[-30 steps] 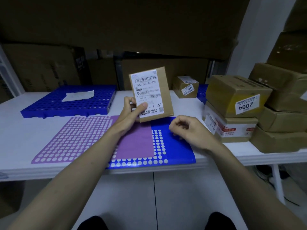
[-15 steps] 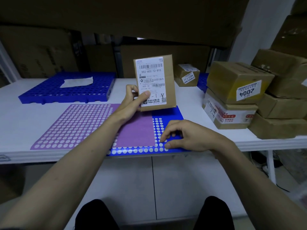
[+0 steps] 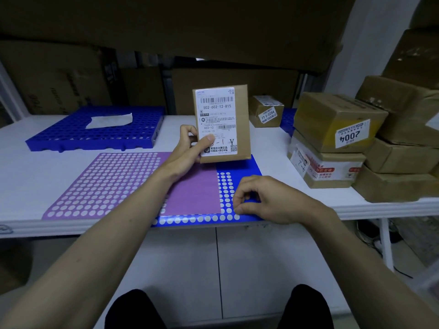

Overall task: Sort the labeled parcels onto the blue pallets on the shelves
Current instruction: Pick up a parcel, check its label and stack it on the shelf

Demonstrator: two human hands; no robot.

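Since half a second ago, the right hand [image 3: 266, 200] is curled at 5 o'clock, fingertips pinching at the glossy blue sticker sheet [image 3: 240, 167]; whether a dot is held cannot be told. The flat kraft parcel [image 3: 222, 124] is gripped upright by the left hand [image 3: 190, 148] at centre, its smooth white label being read. Placement on the gridded blue pallet [image 3: 71, 134] at 10 o'clock is judged next.

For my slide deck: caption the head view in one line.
Left hand holds a labeled parcel upright while the right hand picks at a blue sticker sheet.
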